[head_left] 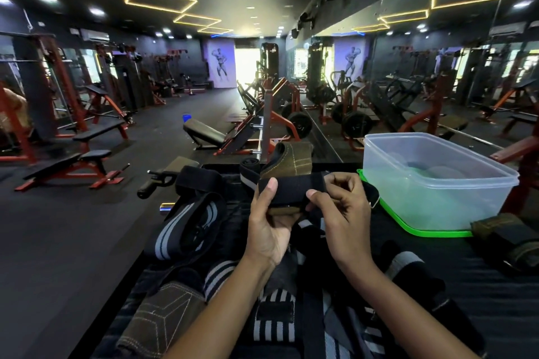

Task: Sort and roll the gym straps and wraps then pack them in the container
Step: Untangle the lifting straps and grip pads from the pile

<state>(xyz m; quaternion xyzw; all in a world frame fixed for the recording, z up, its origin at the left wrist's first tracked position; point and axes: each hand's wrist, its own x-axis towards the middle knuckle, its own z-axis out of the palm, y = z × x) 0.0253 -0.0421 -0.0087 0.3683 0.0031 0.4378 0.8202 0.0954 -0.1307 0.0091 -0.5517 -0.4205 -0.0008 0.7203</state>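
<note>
Both hands held one black fabric strap (287, 191) above the dark padded bench surface (481, 280). The left hand (269, 230) gripped the strap from beneath, thumb pressed on its upper left edge, fingers curled under an olive-brown end of it. The right hand (339, 207) pinched the strap's right end between thumb and curled fingers. The strap lay horizontally between the two hands, just left of the clear plastic rectangular container (437, 181). That container stood on a bright green lid (420, 231). Left of the container, beyond the hands, lay an olive-brown stitched pad (287, 160) and a black loop strap (198, 181). A black wrap with grey stripes (186, 227) lay further left. Near the wrists, more striped wraps (271, 320) and a brown stitched pad (163, 318) were heaped. Right of the container sat an olive rolled strap (507, 239).
</note>
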